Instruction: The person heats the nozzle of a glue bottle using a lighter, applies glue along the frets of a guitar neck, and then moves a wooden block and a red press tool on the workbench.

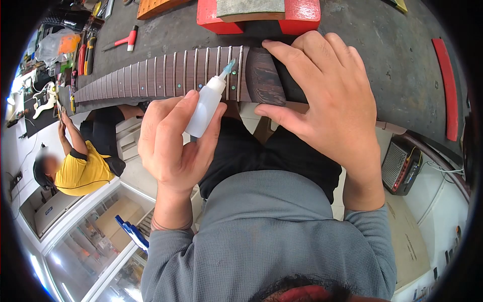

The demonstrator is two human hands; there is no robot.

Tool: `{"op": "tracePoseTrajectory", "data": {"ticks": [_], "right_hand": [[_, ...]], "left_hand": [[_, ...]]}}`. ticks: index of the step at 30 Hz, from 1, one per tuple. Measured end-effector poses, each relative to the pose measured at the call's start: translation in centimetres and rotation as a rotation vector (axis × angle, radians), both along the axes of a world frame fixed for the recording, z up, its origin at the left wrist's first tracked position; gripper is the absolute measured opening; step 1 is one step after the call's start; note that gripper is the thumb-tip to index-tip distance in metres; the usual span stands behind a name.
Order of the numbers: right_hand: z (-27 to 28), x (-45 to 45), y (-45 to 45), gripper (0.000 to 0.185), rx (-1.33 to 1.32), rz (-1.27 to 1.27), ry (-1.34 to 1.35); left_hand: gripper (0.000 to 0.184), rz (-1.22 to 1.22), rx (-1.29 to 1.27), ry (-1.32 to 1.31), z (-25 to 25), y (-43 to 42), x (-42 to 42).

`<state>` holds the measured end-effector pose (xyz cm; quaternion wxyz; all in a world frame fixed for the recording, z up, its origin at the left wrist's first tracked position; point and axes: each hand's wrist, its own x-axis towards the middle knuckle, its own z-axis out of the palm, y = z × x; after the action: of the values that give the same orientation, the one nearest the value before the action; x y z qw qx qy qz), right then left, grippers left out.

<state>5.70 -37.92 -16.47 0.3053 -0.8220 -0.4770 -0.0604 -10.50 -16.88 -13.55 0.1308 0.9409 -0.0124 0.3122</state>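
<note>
My left hand (173, 136) is closed around a small white squeeze bottle (205, 110). The bottle is tilted, and its bluish nozzle tip (229, 68) points up over the frets near the headstock end. A dark wooden guitar neck (156, 78) with metal frets and small dot inlays lies across the bench. Its dark, streaky headstock (266, 75) sits between the thumb and index finger of my right hand (332, 90). That thumb is at the near edge and the index finger at the far edge, steadying the piece. The other right fingers are curled beyond it.
A red block support (304, 15) stands behind the headstock. At the left lie a red-headed hammer (132, 39) and several hand tools. A red strip (445, 90) lies at the right. Another person in a yellow shirt (83, 171) is at the left, and an amplifier (400, 166) stands at right.
</note>
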Motion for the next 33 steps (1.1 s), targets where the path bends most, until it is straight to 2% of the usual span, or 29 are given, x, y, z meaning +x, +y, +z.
{"op": "tracePoseTrajectory", "data": {"ticks": [33], "right_hand": [[-0.23, 0.11, -0.02, 0.082, 0.040, 0.001, -0.007]], "left_hand": [[0.048, -0.007, 0.013, -0.011, 0.27, -0.43, 0.23]]}}
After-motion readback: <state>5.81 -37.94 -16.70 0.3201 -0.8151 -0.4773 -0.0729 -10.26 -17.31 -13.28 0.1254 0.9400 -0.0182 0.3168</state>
